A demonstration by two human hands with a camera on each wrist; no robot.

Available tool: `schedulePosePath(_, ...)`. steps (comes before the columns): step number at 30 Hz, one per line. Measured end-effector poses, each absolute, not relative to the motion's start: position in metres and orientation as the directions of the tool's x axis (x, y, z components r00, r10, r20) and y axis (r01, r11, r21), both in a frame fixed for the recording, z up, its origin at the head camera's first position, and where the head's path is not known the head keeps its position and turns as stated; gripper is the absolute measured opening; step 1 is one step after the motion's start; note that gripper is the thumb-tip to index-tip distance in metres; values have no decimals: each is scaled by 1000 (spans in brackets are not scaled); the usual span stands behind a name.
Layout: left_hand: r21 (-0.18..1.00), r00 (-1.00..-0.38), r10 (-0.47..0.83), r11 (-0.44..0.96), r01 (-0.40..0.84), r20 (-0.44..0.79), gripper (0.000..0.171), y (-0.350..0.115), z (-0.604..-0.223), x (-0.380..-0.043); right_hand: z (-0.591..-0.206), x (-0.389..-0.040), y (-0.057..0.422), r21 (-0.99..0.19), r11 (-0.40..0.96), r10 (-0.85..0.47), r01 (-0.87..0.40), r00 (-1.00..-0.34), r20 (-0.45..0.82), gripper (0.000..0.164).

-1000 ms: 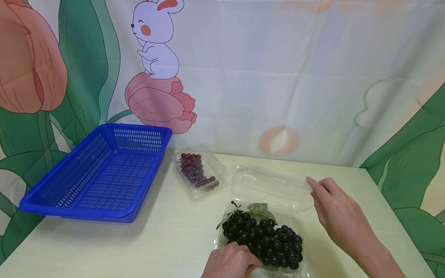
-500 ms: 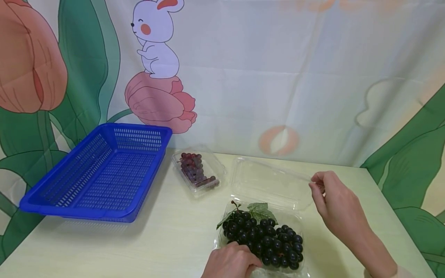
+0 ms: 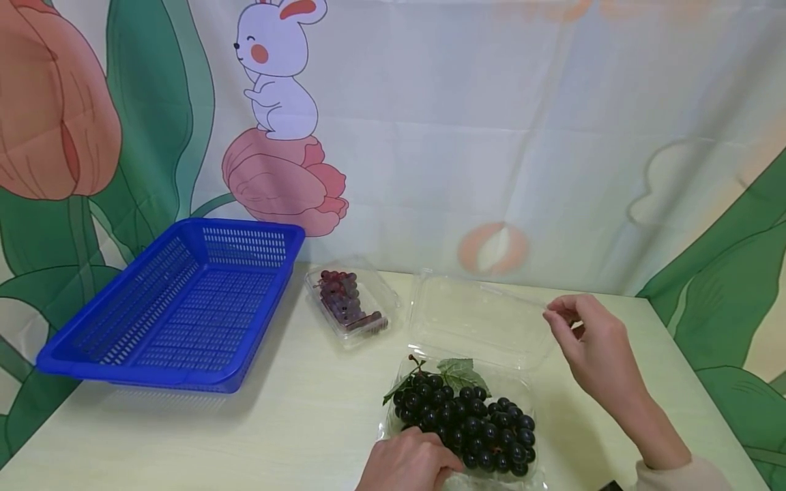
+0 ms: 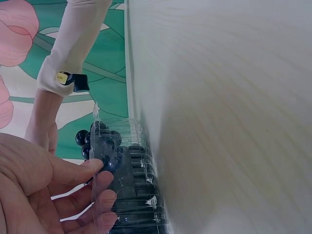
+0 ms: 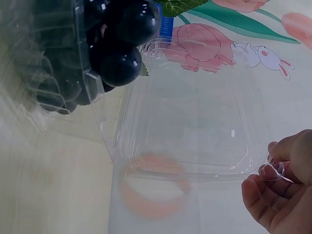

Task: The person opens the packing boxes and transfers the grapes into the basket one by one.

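Note:
A clear plastic clamshell box [image 4: 139,170] holds a bunch of black grapes [image 3: 473,423] with green leaves. Its transparent lid [image 3: 479,317] is swung up behind the grapes. My right hand [image 3: 592,348] pinches the lid's right corner; the right wrist view shows thumb and fingers [image 5: 261,192] closed on that clear edge. At the box's near side my left hand [image 3: 408,460] pinches the rim, its thumb [image 4: 80,170] on one face and fingers on the other in the left wrist view.
A blue mesh basket [image 3: 178,307] stands on the left of the pale table [image 3: 295,436]. Between basket and lid lies a second clear box [image 3: 353,303] with dark red grapes. A printed curtain [image 3: 430,136] hangs along the table's back edge.
My right hand has risen slightly and now pinches the lid's corner with bent fingers. The lid has tilted further upright. My left hand has stayed at the rim.

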State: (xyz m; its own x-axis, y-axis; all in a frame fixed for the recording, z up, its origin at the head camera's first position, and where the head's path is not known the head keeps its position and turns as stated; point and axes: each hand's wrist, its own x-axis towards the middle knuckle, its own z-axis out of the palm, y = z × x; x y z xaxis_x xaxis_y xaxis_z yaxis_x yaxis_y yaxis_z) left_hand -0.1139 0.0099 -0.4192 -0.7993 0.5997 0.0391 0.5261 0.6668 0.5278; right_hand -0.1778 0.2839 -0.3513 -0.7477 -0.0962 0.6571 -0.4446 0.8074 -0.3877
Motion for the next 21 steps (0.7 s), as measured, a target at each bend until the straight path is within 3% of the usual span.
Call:
schedulePosePath(5, 526, -801, 598, 672, 522, 32, 22, 9, -418, -114, -353, -183, 288, -470, 770, -39, -432, -767, 641, 9)
schedulePosePath(13, 519, -800, 600, 682, 516, 8, 19, 10, -415, -115, -352, -186, 295, -653, 684, 56, -327, -868, 493, 14)
schedulePosePath(21, 522, -801, 599, 681, 514, 8, 19, 10, -415, -114, -357, -194, 301, -699, 657, 89, -282, -892, 443, 24)
